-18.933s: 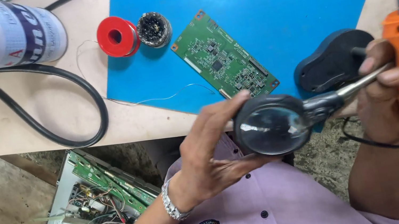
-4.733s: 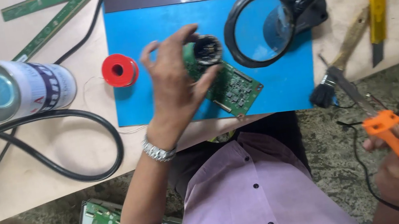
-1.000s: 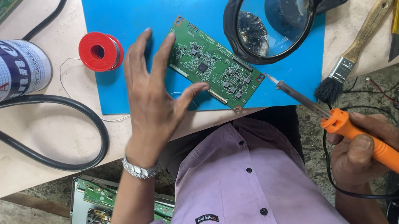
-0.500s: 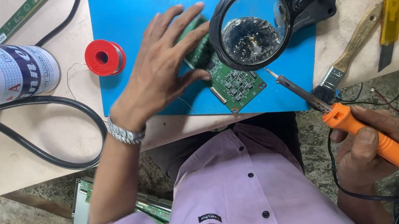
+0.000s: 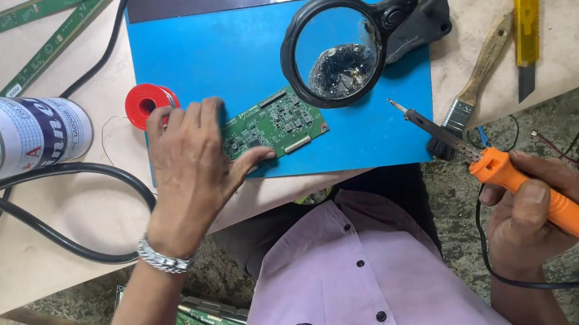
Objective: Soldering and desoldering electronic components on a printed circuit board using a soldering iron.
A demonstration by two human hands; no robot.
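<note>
Spray can (image 5: 7, 139): laid on its side at the table's left, beside a black cable (image 5: 65, 223). Left hand (image 5: 192, 167): spread flat, fingers open, pressed on the left end of the circuit board (image 5: 275, 122). Board: lain on the blue mat (image 5: 231, 47), long axis running left-right, slightly raised rightward. Magnifier (image 5: 334, 53): stood just above. Right hand (image 5: 537, 211): closed around the orange soldering iron (image 5: 511, 176), tip pointed up-left toward the board.
</note>
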